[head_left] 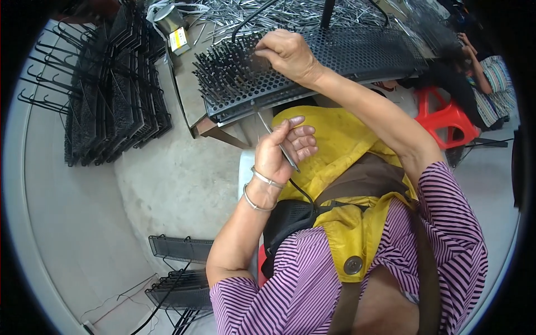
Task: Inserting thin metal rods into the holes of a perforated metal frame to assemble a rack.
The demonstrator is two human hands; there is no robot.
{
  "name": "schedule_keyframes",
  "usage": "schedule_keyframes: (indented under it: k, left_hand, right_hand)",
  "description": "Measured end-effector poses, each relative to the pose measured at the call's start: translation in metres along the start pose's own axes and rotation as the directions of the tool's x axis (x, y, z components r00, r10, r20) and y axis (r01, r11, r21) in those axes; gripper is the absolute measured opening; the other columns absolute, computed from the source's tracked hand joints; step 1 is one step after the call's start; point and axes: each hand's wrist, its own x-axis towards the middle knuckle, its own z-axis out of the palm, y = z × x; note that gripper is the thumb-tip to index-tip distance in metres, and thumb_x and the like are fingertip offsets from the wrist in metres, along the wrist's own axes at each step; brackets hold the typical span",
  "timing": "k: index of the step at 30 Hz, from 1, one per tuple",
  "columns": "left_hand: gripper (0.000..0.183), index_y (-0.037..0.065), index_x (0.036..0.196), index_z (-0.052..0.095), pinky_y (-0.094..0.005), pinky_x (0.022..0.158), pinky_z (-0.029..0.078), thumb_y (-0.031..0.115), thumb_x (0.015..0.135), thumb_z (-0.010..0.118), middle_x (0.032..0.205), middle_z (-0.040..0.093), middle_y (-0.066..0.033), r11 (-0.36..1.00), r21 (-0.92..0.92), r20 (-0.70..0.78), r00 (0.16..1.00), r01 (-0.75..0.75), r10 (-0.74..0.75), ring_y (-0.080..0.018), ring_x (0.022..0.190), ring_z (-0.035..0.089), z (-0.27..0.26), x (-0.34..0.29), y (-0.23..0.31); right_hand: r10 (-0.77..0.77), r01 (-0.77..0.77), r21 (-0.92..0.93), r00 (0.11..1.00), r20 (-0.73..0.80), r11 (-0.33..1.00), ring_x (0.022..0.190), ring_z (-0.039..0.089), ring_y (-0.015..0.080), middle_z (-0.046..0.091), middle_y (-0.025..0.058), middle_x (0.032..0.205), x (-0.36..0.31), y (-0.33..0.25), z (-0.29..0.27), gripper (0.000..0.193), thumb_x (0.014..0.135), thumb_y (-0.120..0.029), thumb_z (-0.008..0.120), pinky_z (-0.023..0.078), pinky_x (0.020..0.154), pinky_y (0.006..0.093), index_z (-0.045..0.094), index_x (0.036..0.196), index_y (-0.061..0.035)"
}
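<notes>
A black perforated metal panel (357,53) lies across the bench, many thin dark pins (226,70) standing upright in the holes of its left part. Over the right side of those pins is my right hand (290,53), thumb and fingers pinched together; what they hold, if anything, is too small to make out. My left hand (285,142), with two silver bangles (259,192) at the wrist, is closed by the thumb on a thin silver metal rod (289,156). The rod slants from the panel's near edge down past the palm, and the other fingers curl loosely.
Loose silver rods (279,17) lie heaped behind the panel. A tin can (168,19) and a yellow-white box (178,40) stand at the bench's left corner. Stacked black racks (106,95) with hooks lean at left. A red stool (446,120) and another person (488,84) are at right.
</notes>
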Motion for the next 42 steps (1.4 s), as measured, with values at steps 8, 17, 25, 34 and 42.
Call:
schedule_keyframes:
  k: [8,17,25,34,42]
  left_hand:
    - [0.033,-0.002,0.108,0.043,-0.0365,0.068,0.047,0.023,0.085,0.043,0.089,0.056,-0.0156,1.000,-0.006,0.046,0.999,0.002,-0.002,-0.0241,0.075,0.056,0.001,0.000,-0.002]
    - [0.032,-0.003,0.107,0.044,-0.0359,0.068,0.048,0.020,0.085,0.044,0.088,0.056,-0.0160,0.998,0.050,0.103,0.994,0.025,-0.030,-0.0239,0.074,0.057,0.005,0.003,-0.007]
    - [0.032,-0.001,0.108,0.046,-0.0374,0.072,0.047,0.021,0.085,0.043,0.092,0.056,-0.0155,0.996,0.049,0.111,0.991,0.071,-0.076,-0.0249,0.079,0.056,-0.003,0.003,0.001]
    - [0.032,-0.002,0.107,0.044,-0.0364,0.071,0.047,0.020,0.085,0.043,0.092,0.055,-0.0153,0.996,0.046,0.116,0.989,0.082,-0.087,-0.0240,0.079,0.056,0.001,0.000,0.000]
    - [0.032,-0.002,0.106,0.044,-0.0351,0.069,0.047,0.021,0.085,0.043,0.090,0.055,-0.0157,0.995,0.081,0.097,0.993,0.065,-0.073,-0.0232,0.075,0.056,0.005,-0.001,0.001]
  right_hand:
    - [-0.092,0.092,-0.020,0.996,0.014,0.996,0.062,0.054,0.0258,0.055,0.0106,0.065,0.001,-0.005,0.001,0.008,0.065,-0.002,0.062,0.044,0.056,0.0317,0.054,0.067,-0.0003]
    - [-0.092,0.099,-0.053,0.989,0.115,0.994,0.064,0.053,0.0258,0.054,0.0094,0.065,-0.008,-0.007,-0.006,0.010,0.063,-0.002,0.063,0.043,0.056,0.0330,0.053,0.066,-0.0001]
    - [-0.100,0.110,-0.051,0.981,0.168,0.993,0.065,0.053,0.0261,0.054,0.0087,0.065,0.005,-0.001,-0.005,0.011,0.065,-0.009,0.063,0.044,0.059,0.0341,0.054,0.068,-0.0033]
    - [-0.058,0.061,-0.013,0.988,0.145,0.998,0.065,0.054,0.0261,0.053,0.0090,0.064,0.006,-0.001,0.007,0.016,0.065,-0.014,0.064,0.044,0.058,0.0337,0.052,0.067,-0.0034]
    - [0.122,-0.126,0.006,0.968,0.220,0.992,0.063,0.055,0.0220,0.055,0.0099,0.064,-0.015,-0.042,-0.025,0.021,0.066,-0.018,0.066,0.044,0.056,0.0308,0.056,0.072,-0.0005]
